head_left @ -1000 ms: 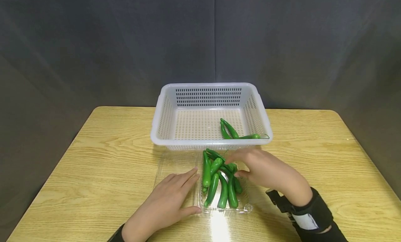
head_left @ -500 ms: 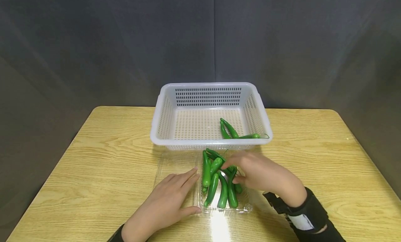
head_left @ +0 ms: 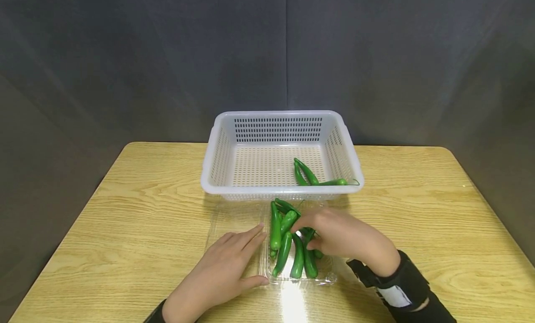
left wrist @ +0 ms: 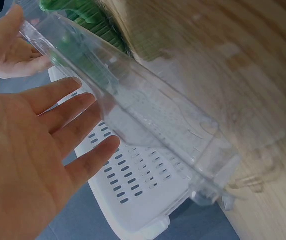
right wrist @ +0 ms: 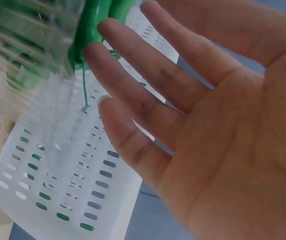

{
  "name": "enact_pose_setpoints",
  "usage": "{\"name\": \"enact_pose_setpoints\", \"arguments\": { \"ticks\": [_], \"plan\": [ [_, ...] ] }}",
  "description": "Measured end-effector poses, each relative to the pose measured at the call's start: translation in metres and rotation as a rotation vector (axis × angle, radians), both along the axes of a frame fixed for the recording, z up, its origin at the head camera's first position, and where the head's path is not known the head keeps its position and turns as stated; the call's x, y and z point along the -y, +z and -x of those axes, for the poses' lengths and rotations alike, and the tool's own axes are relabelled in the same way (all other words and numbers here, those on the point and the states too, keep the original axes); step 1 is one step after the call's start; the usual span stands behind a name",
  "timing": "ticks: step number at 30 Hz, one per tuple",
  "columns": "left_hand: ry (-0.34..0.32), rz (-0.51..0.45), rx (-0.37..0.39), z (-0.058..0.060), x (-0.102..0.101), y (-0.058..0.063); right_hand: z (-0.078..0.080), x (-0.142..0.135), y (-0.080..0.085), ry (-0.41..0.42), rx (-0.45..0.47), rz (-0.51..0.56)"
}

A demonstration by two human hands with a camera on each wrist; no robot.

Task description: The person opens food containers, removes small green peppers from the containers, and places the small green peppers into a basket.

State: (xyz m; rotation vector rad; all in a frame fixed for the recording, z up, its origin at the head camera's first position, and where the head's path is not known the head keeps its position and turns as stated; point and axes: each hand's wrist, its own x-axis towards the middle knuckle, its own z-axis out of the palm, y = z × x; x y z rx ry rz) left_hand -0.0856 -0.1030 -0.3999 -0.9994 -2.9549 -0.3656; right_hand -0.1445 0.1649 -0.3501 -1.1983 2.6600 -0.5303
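Several green chili peppers (head_left: 275, 227) lie in the right half of a clear plastic clamshell box (head_left: 326, 276), which sits opened out on the table. My left hand (head_left: 227, 265) is at the box's hinge, fingers stretched over the lid half (head_left: 236, 214) and thumb near the front of the hinge. In the left wrist view its fingers (left wrist: 105, 150) touch the clear wall. My right hand (head_left: 347, 232) is over the right side of the peppers, thumb and index apart above them, hiding some. The right wrist view shows its other fingers (right wrist: 132, 100) loosely extended beside the peppers (right wrist: 90, 30).
Behind the box stands a white slotted basket (head_left: 282, 189) with a few more green peppers (head_left: 307, 172) in its near right corner. The wooden table (head_left: 138, 211) extends to both sides, with a dark curtain (head_left: 209, 58) behind it.
My right hand has moved left and slightly toward me over the peppers, and some on the right side have shifted a little. The left hand has stayed in place.
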Motion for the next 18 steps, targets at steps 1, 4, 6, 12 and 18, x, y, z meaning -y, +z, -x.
{"name": "enact_pose_setpoints", "arguments": {
  "ticks": [1, 4, 6, 12, 18],
  "plan": [
    [0.0, -0.001, 0.0, 0.0001, -0.0001, 0.0, 0.0001, 0.0004, -0.0006, 0.002, -0.002, -0.001],
    [0.0, 0.0, -0.003, 0.0, -0.0001, 0.0, -0.0001, 0.0018, -0.0023, 0.007, -0.001, -0.005],
    [0.001, 0.003, -0.004, -0.0002, -0.0001, 0.0001, -0.0001, 0.0027, -0.0035, 0.004, 0.003, -0.015],
    [0.006, 0.004, 0.002, -0.0003, -0.0005, 0.0003, 0.0005, 0.0051, -0.0067, -0.005, 0.019, -0.051],
    [0.005, 0.005, 0.003, -0.0003, -0.0006, 0.0006, 0.0014, 0.0063, -0.0084, -0.005, 0.027, -0.067]
  ]
}}
